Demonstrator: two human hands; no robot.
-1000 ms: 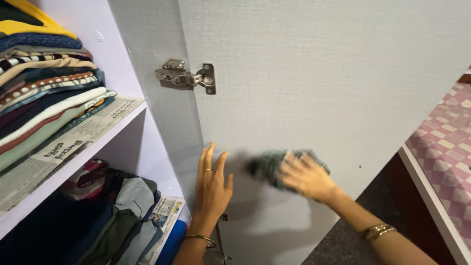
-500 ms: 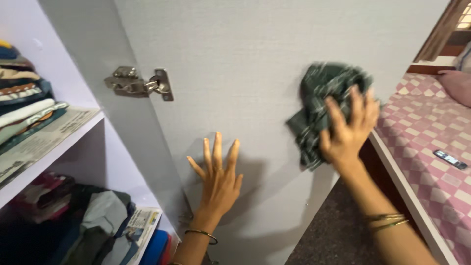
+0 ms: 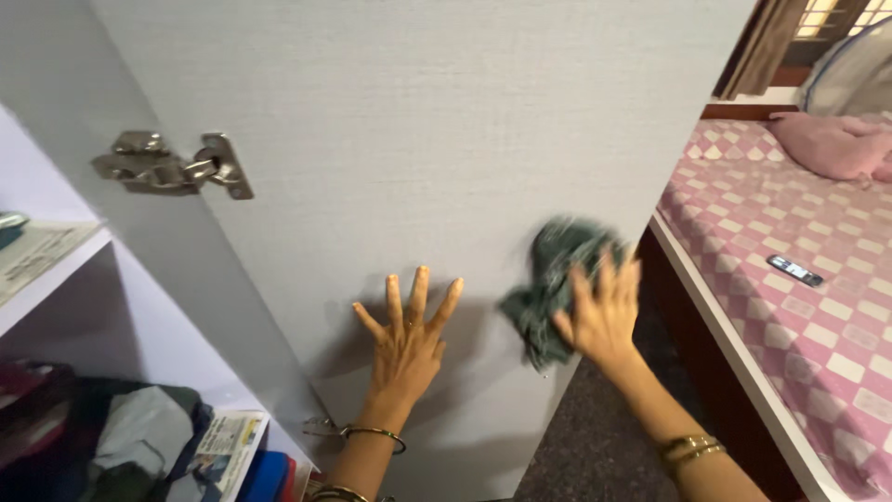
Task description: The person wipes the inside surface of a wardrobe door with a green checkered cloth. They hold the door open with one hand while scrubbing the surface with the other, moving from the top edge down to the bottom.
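Note:
My left hand (image 3: 406, 339) lies flat with fingers spread against the inner face of an open grey wardrobe door (image 3: 418, 130). My right hand (image 3: 599, 311) presses a crumpled dark green cloth (image 3: 548, 279) against the same door, near its free edge; the hand and cloth are blurred. Both wrists wear gold bangles. A metal hinge (image 3: 172, 165) joins the door to the wardrobe at the upper left.
White wardrobe shelf (image 3: 46, 279) lined with newspaper at left; below it, a heap of clothes (image 3: 130, 437) and a folded paper. At right, a bed (image 3: 790, 297) with pink checked cover, a small remote (image 3: 794, 270) and a pink pillow (image 3: 832, 144). Dark floor between.
My right hand has swept the cloth up the door and then back down toward its lower edge. My left hand has stayed flat on the door. The view has shifted right.

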